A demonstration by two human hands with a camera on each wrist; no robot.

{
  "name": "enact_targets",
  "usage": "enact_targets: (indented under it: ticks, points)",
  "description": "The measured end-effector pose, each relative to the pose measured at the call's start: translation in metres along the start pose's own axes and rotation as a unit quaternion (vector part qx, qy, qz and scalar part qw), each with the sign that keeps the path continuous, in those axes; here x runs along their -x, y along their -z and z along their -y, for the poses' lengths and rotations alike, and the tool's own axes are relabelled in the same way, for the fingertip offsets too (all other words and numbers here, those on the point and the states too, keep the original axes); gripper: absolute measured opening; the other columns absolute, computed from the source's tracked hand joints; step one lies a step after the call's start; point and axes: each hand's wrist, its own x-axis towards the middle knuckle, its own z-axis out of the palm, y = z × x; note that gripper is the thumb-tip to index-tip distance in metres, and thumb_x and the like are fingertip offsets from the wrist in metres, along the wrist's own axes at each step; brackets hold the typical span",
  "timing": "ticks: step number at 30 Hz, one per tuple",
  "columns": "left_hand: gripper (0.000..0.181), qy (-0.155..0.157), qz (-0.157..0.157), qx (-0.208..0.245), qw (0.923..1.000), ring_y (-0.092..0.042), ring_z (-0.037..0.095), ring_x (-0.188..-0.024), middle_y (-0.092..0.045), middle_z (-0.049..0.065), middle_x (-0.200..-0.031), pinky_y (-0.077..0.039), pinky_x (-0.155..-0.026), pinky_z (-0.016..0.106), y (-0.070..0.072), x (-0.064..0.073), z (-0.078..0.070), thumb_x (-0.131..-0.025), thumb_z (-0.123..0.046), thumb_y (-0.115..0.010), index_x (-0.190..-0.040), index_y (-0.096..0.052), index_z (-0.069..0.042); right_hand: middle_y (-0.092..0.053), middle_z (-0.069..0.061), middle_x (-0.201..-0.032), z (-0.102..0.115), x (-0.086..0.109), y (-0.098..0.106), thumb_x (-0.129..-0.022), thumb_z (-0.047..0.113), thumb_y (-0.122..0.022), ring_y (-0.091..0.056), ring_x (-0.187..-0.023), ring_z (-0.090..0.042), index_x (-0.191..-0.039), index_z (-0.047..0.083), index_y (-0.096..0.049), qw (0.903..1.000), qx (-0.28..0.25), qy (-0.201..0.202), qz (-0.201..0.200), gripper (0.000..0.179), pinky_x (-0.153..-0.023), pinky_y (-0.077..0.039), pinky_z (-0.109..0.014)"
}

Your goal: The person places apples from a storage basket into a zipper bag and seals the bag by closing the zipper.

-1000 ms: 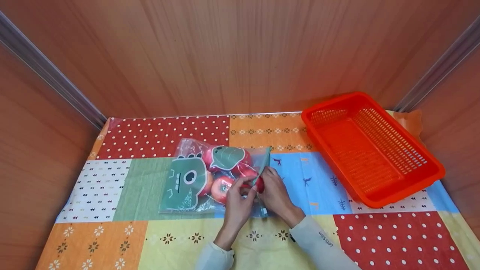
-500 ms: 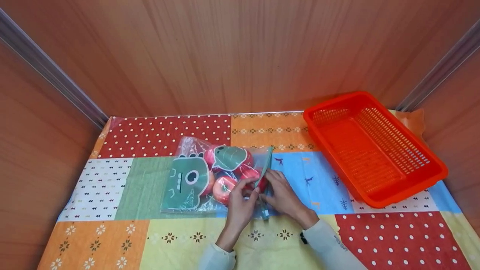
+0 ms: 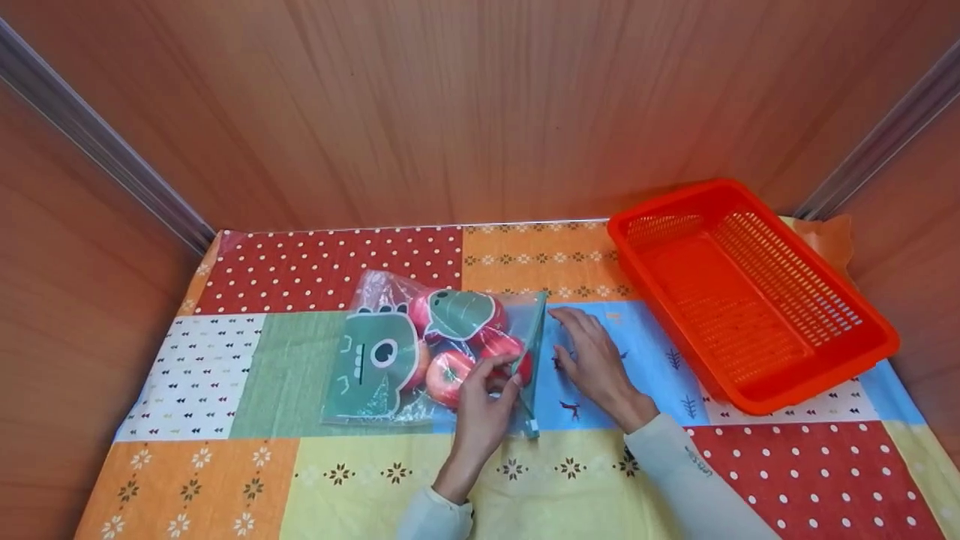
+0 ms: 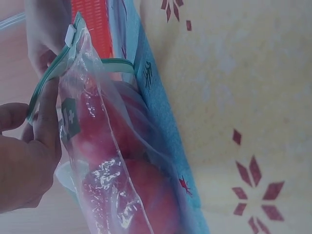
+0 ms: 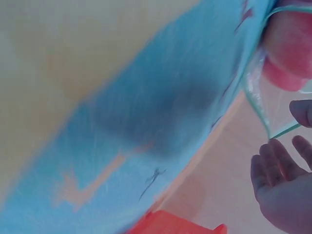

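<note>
A clear zip bag [image 3: 367, 375] with a green cartoon monster print lies flat on the cloth, with several red apples [image 3: 448, 377] inside. My left hand [image 3: 484, 412] pinches the green zip edge of its mouth between thumb and fingers. In the left wrist view, the zip strip [image 4: 41, 83] runs through that pinch, and a white slider [image 4: 70, 35] sits near the strip's end. My right hand [image 3: 600, 367] is just right of the mouth, fingers extended and holding nothing. The right wrist view shows the mouth gaping, with an apple [image 5: 292, 39] inside.
A red plastic basket [image 3: 750, 300] with slotted sides stands at the right. The patchwork cloth [image 3: 360, 487] covers the table. Wood-grain panels [image 3: 480, 112] close off the back and both sides.
My right hand has let go of the bag's mouth and moved off to the right, its fingers opening out. My left hand keeps its pinch on the zip edge almost unmoved.
</note>
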Motion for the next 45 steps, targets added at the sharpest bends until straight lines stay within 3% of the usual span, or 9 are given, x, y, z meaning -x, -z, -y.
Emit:
enact_targets:
  ticks: [12,16,19,28,36,41,43,45]
  points:
    - [0.032,0.011,-0.002,0.002,0.9999,-0.065,0.018,-0.088,-0.066,0.008,-0.109,-0.057,-0.079,0.023,-0.001,0.002,-0.001,-0.098,-0.001,-0.071,-0.129,-0.070,-0.007,-0.062,-0.012,-0.143,-0.020,-0.041,-0.007,-0.095,0.007,-0.077,-0.058,-0.132,-0.032,-0.151,0.015,-0.057,0.9912,0.113,0.059,0.036,0.060,-0.114,-0.048,-0.053]
    - [0.031,0.012,-0.002,0.002,0.9999,-0.064,0.018,-0.089,-0.065,0.007,-0.108,-0.057,-0.079,0.023,-0.002,0.003,-0.001,-0.098,-0.002,-0.072,-0.128,-0.071,-0.007,-0.066,-0.008,-0.137,-0.025,-0.050,-0.010,-0.089,0.007,-0.084,-0.061,-0.126,-0.029,-0.147,0.015,-0.061,0.9877,0.126,0.084,0.036,0.063,-0.113,-0.049,-0.051]
    - [0.031,0.008,-0.001,0.003,1.0000,-0.064,0.018,-0.090,-0.064,0.007,-0.107,-0.058,-0.081,0.025,-0.002,0.005,0.000,-0.097,-0.002,-0.072,-0.128,-0.071,-0.006,-0.070,-0.006,-0.130,-0.029,-0.054,-0.012,-0.085,0.008,-0.087,-0.064,-0.120,-0.027,-0.142,0.014,-0.065,0.9843,0.139,0.106,0.024,0.062,-0.110,-0.052,-0.050]
    - [0.031,0.002,0.004,-0.006,1.0000,-0.063,0.017,-0.090,-0.064,0.006,-0.106,-0.058,-0.082,0.029,-0.004,0.007,0.001,-0.097,0.000,-0.072,-0.128,-0.071,-0.004,-0.076,-0.004,-0.117,-0.038,-0.063,-0.018,-0.090,0.013,-0.085,-0.071,-0.108,-0.025,-0.127,0.013,-0.075,0.9707,0.160,0.176,-0.034,0.039,-0.098,-0.060,-0.042]
    - [0.044,-0.036,0.023,-0.064,0.9970,-0.065,0.016,-0.093,-0.064,0.005,-0.110,-0.059,-0.078,0.024,-0.002,0.010,-0.001,-0.093,0.000,-0.077,-0.135,-0.067,-0.006,-0.076,-0.005,-0.113,-0.039,-0.067,-0.017,-0.086,0.014,-0.089,-0.071,-0.102,-0.024,-0.124,0.013,-0.078,0.9631,0.173,0.195,-0.068,0.039,-0.094,-0.061,-0.040]
    - [0.064,-0.024,0.054,-0.152,0.9865,-0.062,0.017,-0.102,-0.060,0.003,-0.121,-0.062,-0.088,0.033,-0.004,0.020,-0.007,-0.089,0.001,-0.082,-0.144,-0.052,-0.012,-0.075,-0.004,-0.110,-0.039,-0.066,-0.018,-0.086,0.012,-0.089,-0.071,-0.100,-0.023,-0.119,0.013,-0.080,0.9665,0.143,0.192,-0.091,0.034,-0.095,-0.061,-0.040]
    - [0.067,-0.027,0.067,-0.202,0.9767,-0.061,0.018,-0.108,-0.058,0.004,-0.124,-0.060,-0.096,0.038,-0.006,0.026,-0.008,-0.088,0.000,-0.084,-0.143,-0.047,-0.011,-0.075,-0.004,-0.108,-0.039,-0.066,-0.018,-0.085,0.011,-0.089,-0.071,-0.099,-0.023,-0.116,0.013,-0.081,0.9685,0.126,0.191,-0.098,0.032,-0.094,-0.061,-0.040]
    - [0.069,-0.050,0.080,-0.270,0.9584,-0.060,0.021,-0.115,-0.058,0.006,-0.128,-0.057,-0.103,0.042,-0.007,0.033,-0.008,-0.088,-0.006,-0.086,-0.144,-0.046,-0.008,-0.074,-0.004,-0.107,-0.039,-0.066,-0.018,-0.085,0.011,-0.089,-0.070,-0.098,-0.022,-0.114,0.013,-0.081,0.9699,0.115,0.190,-0.100,0.030,-0.093,-0.062,-0.040]
